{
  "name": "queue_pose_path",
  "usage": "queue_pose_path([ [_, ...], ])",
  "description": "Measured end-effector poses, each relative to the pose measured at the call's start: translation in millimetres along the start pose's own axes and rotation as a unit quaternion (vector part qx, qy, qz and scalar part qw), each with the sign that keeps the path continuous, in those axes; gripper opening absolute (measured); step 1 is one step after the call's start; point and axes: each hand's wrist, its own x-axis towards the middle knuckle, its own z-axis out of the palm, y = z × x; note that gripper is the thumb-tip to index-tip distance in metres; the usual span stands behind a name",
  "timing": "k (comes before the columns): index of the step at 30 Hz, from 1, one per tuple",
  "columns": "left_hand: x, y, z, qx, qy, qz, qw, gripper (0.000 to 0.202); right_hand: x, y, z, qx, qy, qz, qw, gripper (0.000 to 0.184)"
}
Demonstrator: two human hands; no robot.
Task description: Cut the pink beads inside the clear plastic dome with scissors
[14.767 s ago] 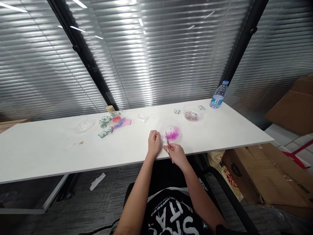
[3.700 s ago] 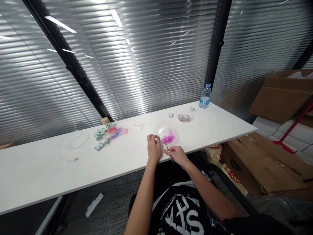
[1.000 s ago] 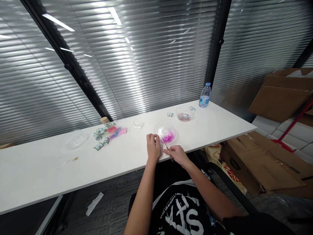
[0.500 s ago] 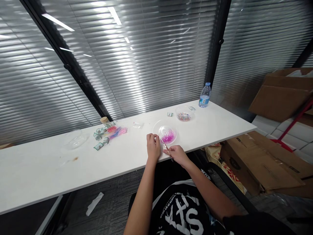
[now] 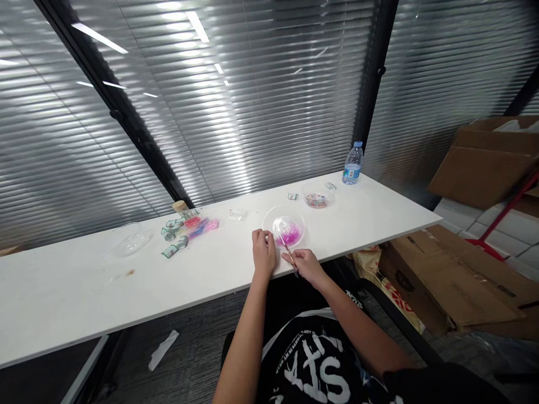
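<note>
In the head view a clear round plastic bowl (image 5: 298, 216) with bright pink-purple stuff (image 5: 290, 232) in its near part sits at the table's front. My left hand (image 5: 264, 249) is at the bowl's near left rim, its curled fingers closed on the edge. My right hand (image 5: 307, 265), fingers pinched, grips a thin stick-like tool (image 5: 288, 251) with a copper-coloured lower part. The tool slants up and left, its pale tip inside the bowl. Its exact kind is too small to make out.
Behind the bowl stand a second clear bowl (image 5: 319, 197) with multicoloured bits and a water bottle (image 5: 352, 164). To the left lie coloured packets (image 5: 204, 226), green-white wrappers (image 5: 170, 251) and a clear plastic container (image 5: 132, 241). Cardboard boxes (image 5: 450, 275) fill the right.
The tool's tip has shifted slightly up and to the right within the bowl as my right hand tilted a little. My left hand has stayed in place.
</note>
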Motion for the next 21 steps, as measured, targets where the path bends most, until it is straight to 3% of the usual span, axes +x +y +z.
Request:
queue_pose_path([
  [21,-0.3,-0.9,-0.5,-0.018,0.006,0.002,1.000,0.015,-0.6,0.8,-0.8,-0.050,-0.015,-0.028,0.998,0.049],
])
